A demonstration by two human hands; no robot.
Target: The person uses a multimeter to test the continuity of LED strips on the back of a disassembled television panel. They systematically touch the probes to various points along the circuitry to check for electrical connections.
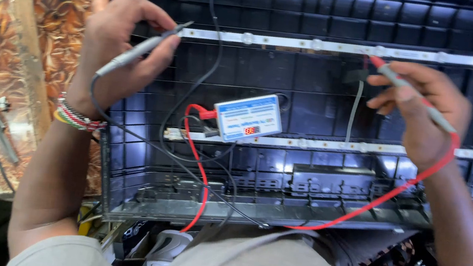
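A black ribbed panel (324,102), the open back shell of a flat screen, fills most of the view and lies flat in front of the person. 2 white light strips run left to right across it: the upper strip (343,47) near the far edge, the lower strip (331,144) across the middle, each dotted with small round lenses.

The left hand (118,46) is pinched on a grey probe (141,49), thumb and fingers together round its shaft. The probe's long axis slants up and to the right, and its tip points at the left end of the upper strip, touching or just short of it; I cannot tell which.

The right hand (425,114) is clamped on a red probe (410,91), which slants up and to the left, its red tip just below the upper strip.

A small white and blue tester (248,117) with a red readout lies tilted on the panel, over the lower strip's left part, between the 2 hands. A red lead (359,211) and a black lead (194,86) loop across the panel from it. A beaded wristband (76,116) circles the left wrist.
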